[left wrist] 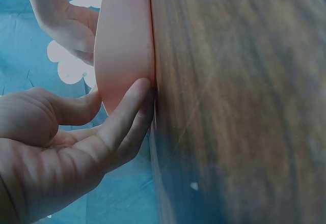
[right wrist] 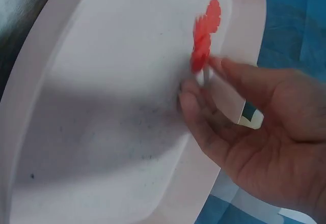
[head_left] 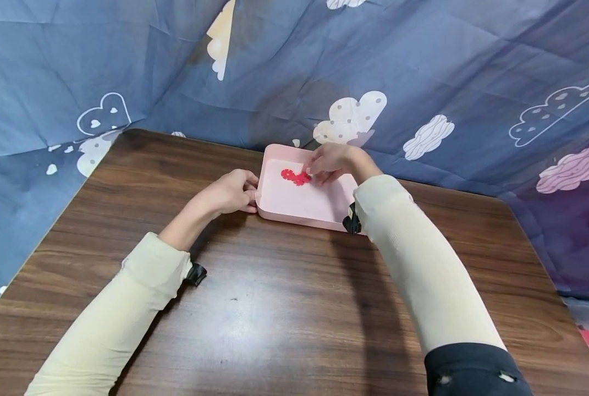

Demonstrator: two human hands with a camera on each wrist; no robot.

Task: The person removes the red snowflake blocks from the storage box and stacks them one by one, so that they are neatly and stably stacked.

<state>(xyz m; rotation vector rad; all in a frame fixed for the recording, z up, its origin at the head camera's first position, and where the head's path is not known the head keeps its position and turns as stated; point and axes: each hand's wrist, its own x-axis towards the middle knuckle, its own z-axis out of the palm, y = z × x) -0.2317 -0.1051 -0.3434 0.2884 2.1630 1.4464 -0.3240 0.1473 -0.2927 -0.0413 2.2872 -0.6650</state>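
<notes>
A shallow pink tray (head_left: 299, 212) lies on the table near its far edge. My left hand (head_left: 232, 192) holds the tray's left side, thumb at the rim and fingers low on the outer wall (left wrist: 122, 40). Inside the tray are a few red flat pieces with notched, flower-like edges (head_left: 289, 175), bunched left of the middle. Over the tray, my right hand (head_left: 330, 162) pinches at the near end of these red pieces (right wrist: 202, 43), thumb and fingertips close together. Blur at the fingertips hides part of the grip.
The brown wood-grain table (head_left: 274, 308) reaches toward me, its far edge just behind the tray. A blue cloth with cloud prints (head_left: 284, 71) hangs right behind. Both wrists carry small black devices (head_left: 195, 274). My right forearm casts a shadow on the table.
</notes>
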